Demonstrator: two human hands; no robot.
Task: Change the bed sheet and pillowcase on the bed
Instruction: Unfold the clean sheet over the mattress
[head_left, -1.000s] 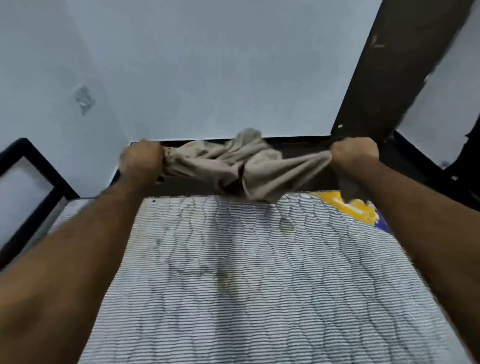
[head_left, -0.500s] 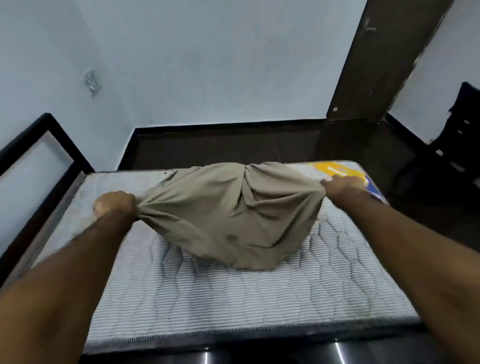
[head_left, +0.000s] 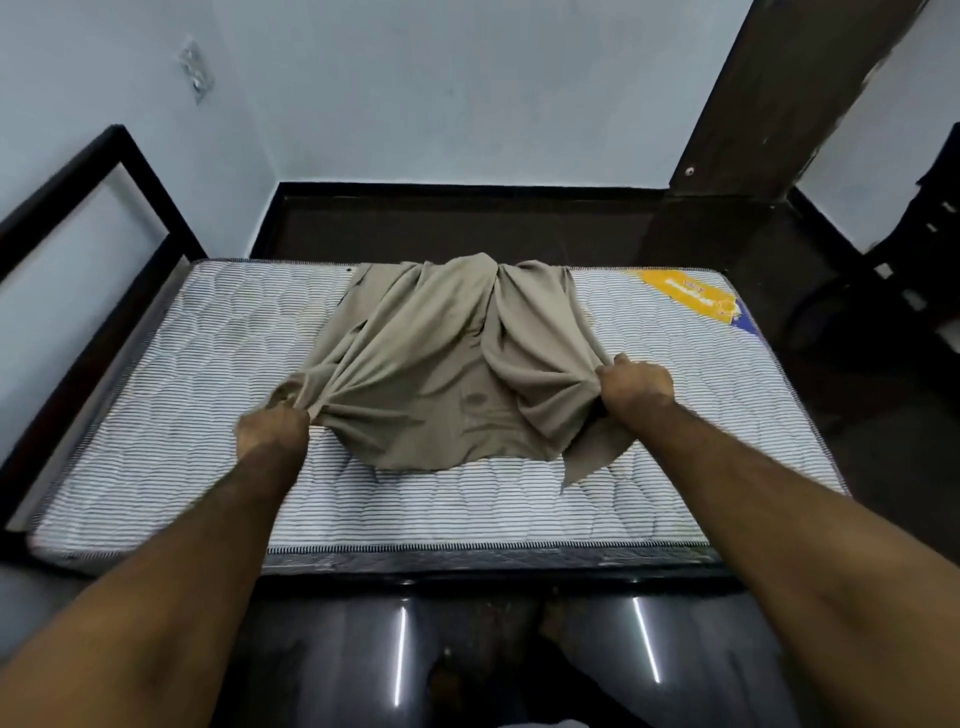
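A beige bed sheet (head_left: 447, 364) lies bunched and partly spread across the middle of a bare striped quilted mattress (head_left: 156, 415), reaching to its far edge. My left hand (head_left: 272, 431) grips the sheet's near left edge in a fist. My right hand (head_left: 636, 382) grips its near right edge, with a loose corner hanging below the fist. Both hands are low over the mattress. No pillow or pillowcase is in view.
A black bed frame (head_left: 98, 171) runs along the left side against the pale wall. Dark floor lies beyond the mattress. A dark door frame (head_left: 769, 93) stands at the back right, with dark furniture (head_left: 930, 223) at the far right. My legs in dark trousers (head_left: 467, 654) are at the near edge.
Both hands have swung the sheet from high in the air down onto the mattress and drawn it toward me. The sheet has opened out from a tight bundle.
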